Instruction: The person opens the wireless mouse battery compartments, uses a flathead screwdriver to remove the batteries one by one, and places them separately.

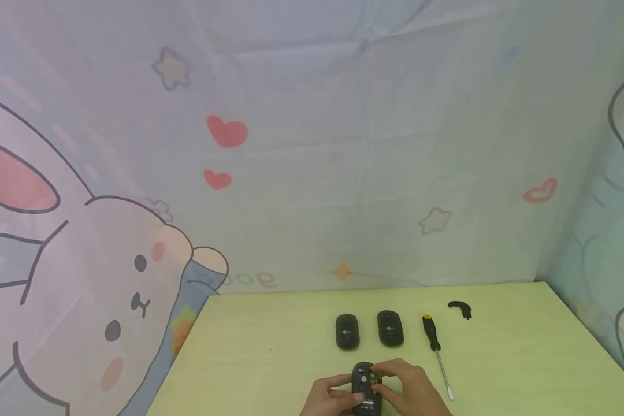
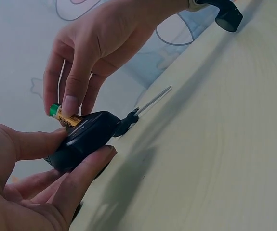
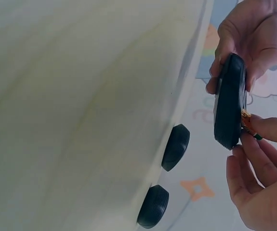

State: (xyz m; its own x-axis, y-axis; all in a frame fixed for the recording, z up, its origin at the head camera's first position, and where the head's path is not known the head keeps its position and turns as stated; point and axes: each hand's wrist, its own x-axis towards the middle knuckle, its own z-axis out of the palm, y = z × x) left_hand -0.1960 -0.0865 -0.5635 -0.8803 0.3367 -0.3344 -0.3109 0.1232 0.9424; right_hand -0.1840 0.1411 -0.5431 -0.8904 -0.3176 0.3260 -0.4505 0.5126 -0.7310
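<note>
A black computer mouse (image 1: 366, 407) is held with its underside up in my left hand (image 1: 330, 397), thumb on the underside and fingers along the edge. At the mouse's underside, my right hand (image 1: 411, 388) pinches a small green and yellow battery (image 2: 66, 117) between thumb and fingers. In the left wrist view the battery sticks up at a tilt from the mouse (image 2: 83, 144). The right wrist view shows the mouse (image 3: 229, 106) side-on, with the battery (image 3: 246, 122) partly covered by the right fingers.
Two more black mice (image 1: 347, 331) (image 1: 390, 328) lie farther back on the pale yellow table (image 1: 249, 346). A screwdriver (image 1: 435, 346) with a black handle lies to the right, and a small black curved piece (image 1: 460, 308) behind it. A printed cloth (image 1: 312, 173) hangs beyond the table.
</note>
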